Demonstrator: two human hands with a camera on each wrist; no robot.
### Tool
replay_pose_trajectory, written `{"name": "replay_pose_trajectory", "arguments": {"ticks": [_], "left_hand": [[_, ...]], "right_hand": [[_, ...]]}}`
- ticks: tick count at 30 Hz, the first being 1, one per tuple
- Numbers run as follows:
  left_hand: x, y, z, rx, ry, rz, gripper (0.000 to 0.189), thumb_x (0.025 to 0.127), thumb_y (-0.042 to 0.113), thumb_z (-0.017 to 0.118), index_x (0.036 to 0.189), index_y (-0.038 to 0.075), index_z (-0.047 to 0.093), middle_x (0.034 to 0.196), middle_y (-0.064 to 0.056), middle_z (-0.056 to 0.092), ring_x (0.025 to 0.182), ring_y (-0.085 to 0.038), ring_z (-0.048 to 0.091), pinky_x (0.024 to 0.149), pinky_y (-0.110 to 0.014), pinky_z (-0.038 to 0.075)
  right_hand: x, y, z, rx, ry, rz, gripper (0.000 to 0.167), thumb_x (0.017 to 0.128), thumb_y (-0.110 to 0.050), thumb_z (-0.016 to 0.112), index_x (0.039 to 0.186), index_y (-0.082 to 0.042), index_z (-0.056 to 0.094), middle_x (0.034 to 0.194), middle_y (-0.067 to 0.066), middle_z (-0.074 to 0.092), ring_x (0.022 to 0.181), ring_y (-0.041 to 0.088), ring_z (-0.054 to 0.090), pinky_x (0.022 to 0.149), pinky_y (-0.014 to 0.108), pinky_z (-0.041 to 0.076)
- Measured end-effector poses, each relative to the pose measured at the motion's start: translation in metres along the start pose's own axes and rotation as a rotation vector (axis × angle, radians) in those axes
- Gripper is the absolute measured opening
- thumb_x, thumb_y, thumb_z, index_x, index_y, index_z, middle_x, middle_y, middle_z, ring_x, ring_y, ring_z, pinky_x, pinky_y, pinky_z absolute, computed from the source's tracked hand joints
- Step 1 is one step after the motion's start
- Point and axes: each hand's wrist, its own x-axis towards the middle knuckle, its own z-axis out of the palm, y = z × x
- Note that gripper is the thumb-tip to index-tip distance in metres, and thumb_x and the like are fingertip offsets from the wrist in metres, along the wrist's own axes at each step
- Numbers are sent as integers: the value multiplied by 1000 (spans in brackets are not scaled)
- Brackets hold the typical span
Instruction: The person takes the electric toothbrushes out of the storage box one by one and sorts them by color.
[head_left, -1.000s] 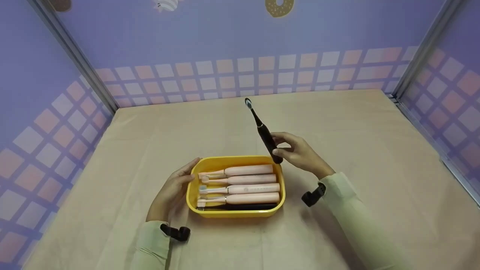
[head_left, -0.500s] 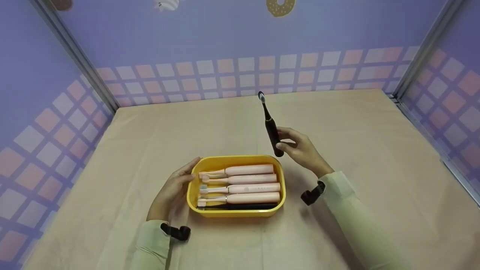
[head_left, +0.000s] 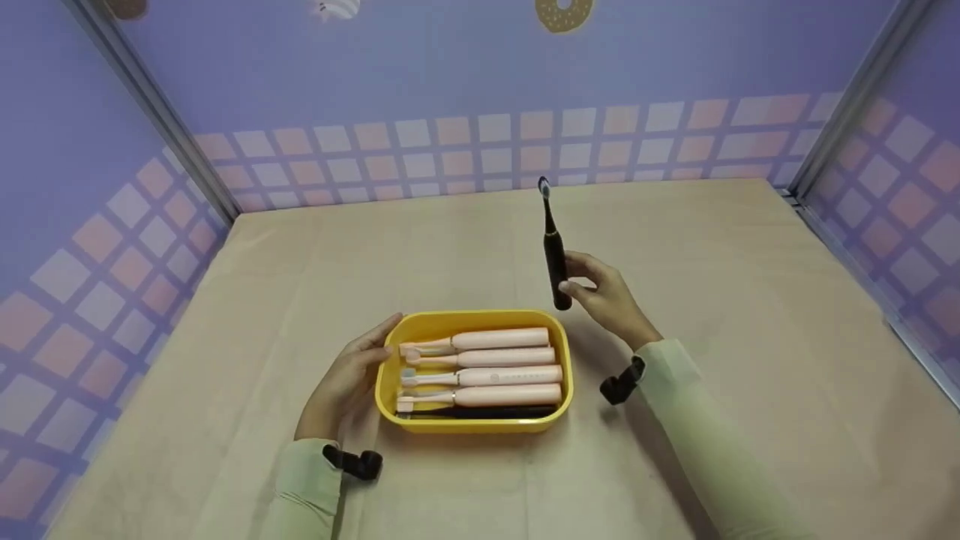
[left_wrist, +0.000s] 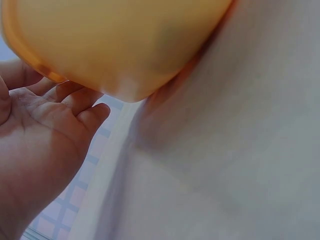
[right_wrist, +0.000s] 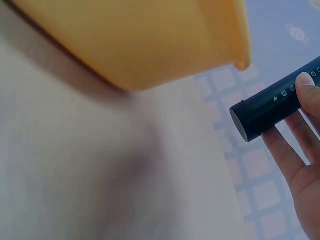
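My right hand (head_left: 606,295) pinches a black electric toothbrush (head_left: 555,259) by the lower part of its handle, brush head up, above the back right corner of a yellow plastic box (head_left: 474,427). In the right wrist view, the thumb (right_wrist: 311,90) lies on the handle's button side and the fingers support it from beneath. My left hand (head_left: 347,381) grips the box's left end, thumb over the rim and fingers along the outside. Inside the box, several pink electric toothbrushes (head_left: 506,376) lie side by side, heads to the left. Another black toothbrush (head_left: 487,412) lies along the front wall, partly hidden.
The box stands on a table with a beige cover (head_left: 360,255). Purple walls with a pink and white tile pattern (head_left: 495,127) enclose the back and sides, with metal posts (head_left: 847,105) at the corners.
My right hand has moved the black toothbrush up and slightly right, off the box's corner, and turned it more upright. My left hand and the box have stayed in place.
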Motion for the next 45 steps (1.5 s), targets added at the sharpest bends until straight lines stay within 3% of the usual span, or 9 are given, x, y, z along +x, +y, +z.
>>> {"name": "replay_pose_trajectory", "arguments": {"ticks": [6, 12, 18, 25, 35, 42, 45], "left_hand": [[0, 0, 0, -9, -16, 2, 60, 97, -1, 32, 155, 10, 17, 161, -8, 15, 147, -25, 20, 117, -40, 24], [0, 1, 0, -4, 6, -13, 61, 97, 0, 32, 155, 11, 18, 161, -7, 16, 147, -25, 21, 117, -39, 26], [0, 2, 1, 4, 17, -15, 61, 97, -1, 34, 155, 10, 19, 161, -8, 17, 147, -25, 22, 117, -39, 25], [0, 1, 0, -2, 7, -7, 61, 96, -1, 34, 155, 9, 18, 161, -8, 16, 147, -25, 21, 117, -39, 25], [0, 1, 1, -12, 2, -1, 61, 96, -3, 33, 155, 8, 18, 161, -9, 15, 148, -26, 19, 117, -39, 25], [0, 0, 1, -3, 17, -5, 61, 96, -3, 33, 154, 7, 19, 161, -10, 15, 147, -26, 19, 116, -39, 25], [1, 1, 1, -2, 23, -6, 61, 96, -3, 34, 154, 8, 20, 161, -10, 16, 147, -25, 20, 117, -39, 25]], "right_hand": [[-2, -6, 1, -18, 9, 2, 44, 90, 8, 57, 133, 11, 48, 119, 28, 60, 113, 34, 57, 92, 28, 52], [7, 17, 6, -36, 50, -24, 46, 90, 8, 57, 135, 8, 47, 119, 27, 60, 113, 35, 58, 99, 45, 49], [14, 33, 10, -19, 73, -31, 45, 89, 6, 59, 134, 4, 50, 118, 23, 61, 112, 33, 59, 97, 46, 51], [20, 39, 14, 5, 84, -85, 43, 88, 6, 60, 131, 3, 53, 117, 23, 61, 110, 35, 59, 103, 51, 44], [13, 14, 19, -18, 91, -80, 40, 87, 13, 57, 126, 13, 50, 116, 31, 59, 110, 43, 57, 103, 57, 41], [23, 48, 21, -2, 100, -66, 41, 87, 7, 60, 128, 6, 53, 116, 25, 61, 110, 36, 59, 104, 49, 44], [24, 51, 22, -11, 98, -58, 41, 87, 6, 61, 127, 4, 53, 116, 22, 62, 110, 33, 59, 104, 47, 44]]}}
